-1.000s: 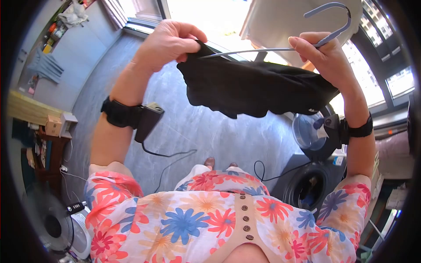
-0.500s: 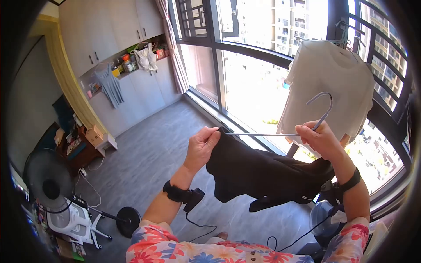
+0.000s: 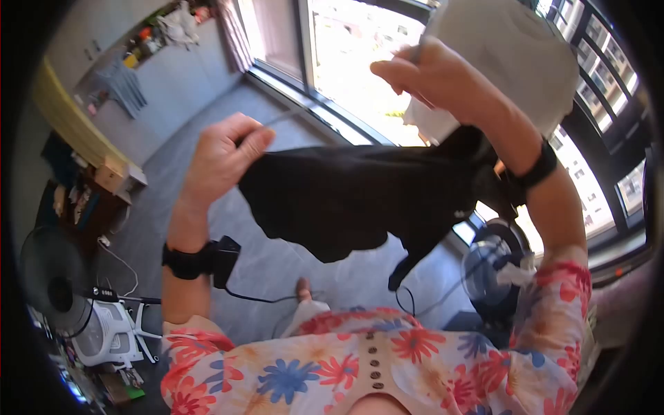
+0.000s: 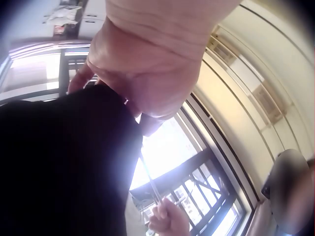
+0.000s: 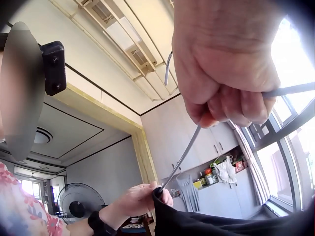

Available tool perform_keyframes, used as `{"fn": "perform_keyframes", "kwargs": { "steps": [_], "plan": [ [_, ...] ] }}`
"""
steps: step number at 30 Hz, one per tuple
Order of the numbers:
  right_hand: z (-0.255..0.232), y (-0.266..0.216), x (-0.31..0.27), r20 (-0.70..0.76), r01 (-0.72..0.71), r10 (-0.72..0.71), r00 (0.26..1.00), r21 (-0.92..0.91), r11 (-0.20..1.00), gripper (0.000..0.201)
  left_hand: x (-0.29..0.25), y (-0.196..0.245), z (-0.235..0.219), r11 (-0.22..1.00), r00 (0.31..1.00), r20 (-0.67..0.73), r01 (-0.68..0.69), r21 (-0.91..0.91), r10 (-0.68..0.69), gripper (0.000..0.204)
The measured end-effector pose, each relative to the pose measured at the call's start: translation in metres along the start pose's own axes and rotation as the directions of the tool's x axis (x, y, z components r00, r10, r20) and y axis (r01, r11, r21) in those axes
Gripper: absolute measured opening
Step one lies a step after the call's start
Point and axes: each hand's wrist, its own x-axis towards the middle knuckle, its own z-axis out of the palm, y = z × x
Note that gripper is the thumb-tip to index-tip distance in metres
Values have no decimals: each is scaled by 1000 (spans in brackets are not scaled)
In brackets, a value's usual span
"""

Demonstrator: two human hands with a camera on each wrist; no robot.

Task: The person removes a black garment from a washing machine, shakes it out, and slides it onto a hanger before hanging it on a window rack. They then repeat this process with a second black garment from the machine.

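Observation:
A black garment hangs between my hands, its top edge stretched sideways and its lower edge loose. My left hand pinches one upper corner of the cloth, with part of a grey clothes hanger running into the fabric there. In the right wrist view, my right hand grips that hanger with curled fingers near its hook. Higher than the left hand in the head view, the right hand overlaps the pale hanging laundry behind it. The garment's right end lies beneath my right forearm.
Pale laundry hangs by the large windows at the right. On the left stand a fan and a white chair. A clear round tub is low at the right. Cables dangle from the wrist cameras.
My right hand has risen above the left one, tilting the hanger. The left hand still pinches the garment's corner, and the cloth spreads wider. The head view has tipped down again.

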Motion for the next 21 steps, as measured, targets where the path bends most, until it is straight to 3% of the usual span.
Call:
{"fn": "perform_keyframes", "kwargs": {
  "steps": [1,3,5,7,8,10,12,13,16,18,19,21],
  "plan": [
    [7,-1,9,-14,42,-42,999,-7,999,44,1,-7,0,999,1000,28,11,-33,-10,20],
    [14,-7,27,24,2,-1,1000,-16,1000,46,3,-27,-9,1000,992,-127,1,-15,-3,22],
    [15,-20,38,105,-4,11,994,-67,998,43,7,-41,-27,998,989,-147,21,-63,-30,22],
    [15,-16,55,232,214,-233,944,106,971,39,10,-61,-49,993,983,-176,37,-109,-56,22],
    [1,0,53,205,266,-265,942,23,964,36,12,-74,-62,992,981,-187,27,-125,-51,22],
    [-14,40,60,288,86,-62,956,-71,994,41,17,-92,-87,987,977,-203,25,-160,-58,22],
    [-4,71,60,389,-79,-6,921,203,976,53,24,-105,-109,989,975,-223,-14,-146,-19,22],
    [13,75,57,351,-98,-15,936,303,948,51,27,-112,-118,991,971,-237,-50,-124,20,21],
    [42,68,67,339,-121,-14,941,372,921,41,37,-132,-136,991,974,-225,-58,-118,30,22],
    [55,73,76,179,-141,59,982,491,860,32,42,-144,-145,993,974,-223,-62,-105,37,22],
    [62,75,80,181,-143,59,982,493,858,32,43,-150,-150,994,972,-231,-60,-93,37,22],
    [72,77,87,-122,-73,170,978,562,824,27,45,-163,-163,995,968,-248,-55,-81,33,22]
  ]
}}
